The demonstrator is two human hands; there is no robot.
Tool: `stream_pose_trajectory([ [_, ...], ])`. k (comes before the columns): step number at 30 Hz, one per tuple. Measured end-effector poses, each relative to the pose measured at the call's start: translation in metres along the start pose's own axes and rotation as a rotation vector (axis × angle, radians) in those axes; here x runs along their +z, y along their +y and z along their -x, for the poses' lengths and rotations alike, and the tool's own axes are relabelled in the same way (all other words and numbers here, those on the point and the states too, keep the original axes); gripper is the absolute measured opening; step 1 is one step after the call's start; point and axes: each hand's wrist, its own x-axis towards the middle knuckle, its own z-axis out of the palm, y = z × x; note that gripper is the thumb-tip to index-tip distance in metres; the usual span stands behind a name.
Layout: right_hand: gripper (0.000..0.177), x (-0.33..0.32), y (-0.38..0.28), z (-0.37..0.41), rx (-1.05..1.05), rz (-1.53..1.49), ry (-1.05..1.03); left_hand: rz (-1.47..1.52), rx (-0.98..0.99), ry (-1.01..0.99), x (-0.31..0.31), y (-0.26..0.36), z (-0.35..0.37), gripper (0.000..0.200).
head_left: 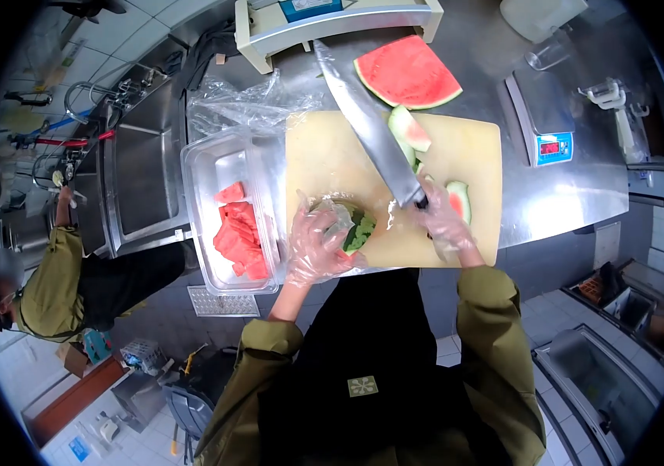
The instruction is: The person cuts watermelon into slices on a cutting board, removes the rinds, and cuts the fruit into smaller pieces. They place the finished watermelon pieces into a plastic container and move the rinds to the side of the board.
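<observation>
My right hand [447, 219], in a clear plastic glove, is closed round the handle of a large knife [367, 124], its blade pointing away from me across the cutting board [316, 155]. My gloved left hand [318, 241] grips a piece of watermelon [357, 231] near the board's front left edge, dark green rind showing. Strips of cut rind [409, 130] lie beyond the knife, and another rind piece [460, 200] is by my right hand. To the left, a clear plastic container [200, 233] holds red watermelon chunks [239, 239].
A big watermelon wedge [409, 71] lies behind the board. A digital scale [541, 116] stands on the right of the steel counter [588, 194]. Crumpled plastic film [250, 101] is behind the container. At the sinks [145, 171] on the left stands another person [56, 287].
</observation>
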Motion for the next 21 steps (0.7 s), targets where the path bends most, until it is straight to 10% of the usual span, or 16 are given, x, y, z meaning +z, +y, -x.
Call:
stream_pose_trajectory([
  [2,0.039,0.015,0.051,0.039,-0.241,0.216,0.180,-0.002,-0.082,0.034,0.000,0.008,-0.002,0.064],
  [4,0.032,0.008,0.045,0.065,-0.033,-0.199,0.004,0.006,-0.248,0.107,-0.001,0.023,-0.005,0.072],
  [10,0.022,-0.002,0.097,0.081,0.045,-0.089,0.296,0.213,-0.731,-0.023,0.015,0.029,0.019,0.124],
  [21,0.030,0.010,0.027,0.093,0.110,0.029,0.318,0.148,-0.456,-0.050,0.016,0.015,-0.024,0.111],
])
